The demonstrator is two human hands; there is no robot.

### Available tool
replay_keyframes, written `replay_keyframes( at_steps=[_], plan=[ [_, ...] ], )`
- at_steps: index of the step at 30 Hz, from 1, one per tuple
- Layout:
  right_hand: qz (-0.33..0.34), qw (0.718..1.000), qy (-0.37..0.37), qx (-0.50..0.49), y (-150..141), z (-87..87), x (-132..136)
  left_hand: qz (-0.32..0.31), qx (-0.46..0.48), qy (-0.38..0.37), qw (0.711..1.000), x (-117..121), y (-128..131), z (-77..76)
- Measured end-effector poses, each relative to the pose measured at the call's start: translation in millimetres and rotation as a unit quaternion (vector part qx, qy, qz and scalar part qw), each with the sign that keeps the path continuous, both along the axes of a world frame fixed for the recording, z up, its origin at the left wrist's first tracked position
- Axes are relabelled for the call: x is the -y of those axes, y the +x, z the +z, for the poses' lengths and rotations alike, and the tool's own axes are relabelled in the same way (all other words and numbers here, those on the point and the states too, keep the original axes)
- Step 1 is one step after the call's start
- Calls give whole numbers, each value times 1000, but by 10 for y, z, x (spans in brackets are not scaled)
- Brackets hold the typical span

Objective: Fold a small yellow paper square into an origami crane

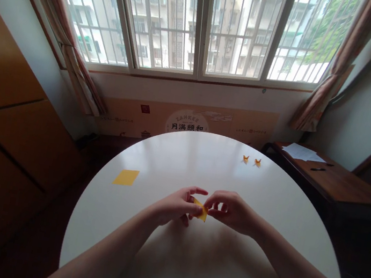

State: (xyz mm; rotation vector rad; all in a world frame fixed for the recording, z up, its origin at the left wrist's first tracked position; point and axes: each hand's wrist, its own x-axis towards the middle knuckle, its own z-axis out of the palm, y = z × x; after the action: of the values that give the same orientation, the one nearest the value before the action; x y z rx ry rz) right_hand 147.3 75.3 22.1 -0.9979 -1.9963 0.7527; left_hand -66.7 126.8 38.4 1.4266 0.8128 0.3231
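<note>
A small piece of folded yellow paper (203, 215) is held above the white round table (175, 156), near its middle. My left hand (179, 205) grips it between thumb and fingers, with the index finger stretched out past it. From the other side, my right hand (229, 209) pinches the paper's right edge between thumb and index finger. Part of the paper is hidden by the fingers. To the left, a flat yellow paper sheet (126, 177) lies on the table. Two small folded orange-yellow paper figures, one (245, 159) beside the other (257, 162), stand at the far right.
A wooden side table (349, 183) at the right bears white papers (303, 152) and a dark pen (317, 169). Behind the round table is a barred window (204, 28) with curtains at both sides. A wooden cabinet (1, 136) stands at the left.
</note>
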Motion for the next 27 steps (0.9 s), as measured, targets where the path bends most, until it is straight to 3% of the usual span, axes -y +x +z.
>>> replay_keyframes(
  at_steps=[9,12,15,18,21,24,27],
  plan=[
    [62,997,36,7,-17,-13,13,-18,25,-9,999,8,10,-58],
    [49,996,50,52,15,-16,18,-15,-47,77,996,-36,-4,-96],
    [29,990,66,121,46,-16,26,-12,-135,232,963,-89,-37,-117],
    [25,979,81,188,59,-23,29,-20,-135,300,944,-99,-64,-98],
    [34,972,78,220,63,-39,22,-86,-115,372,917,-63,-71,-48],
    [51,972,64,221,76,-54,9,-170,-119,453,867,-7,-69,9],
    [71,974,48,210,103,-65,-9,-196,-147,518,820,62,-75,70]
  ],
)
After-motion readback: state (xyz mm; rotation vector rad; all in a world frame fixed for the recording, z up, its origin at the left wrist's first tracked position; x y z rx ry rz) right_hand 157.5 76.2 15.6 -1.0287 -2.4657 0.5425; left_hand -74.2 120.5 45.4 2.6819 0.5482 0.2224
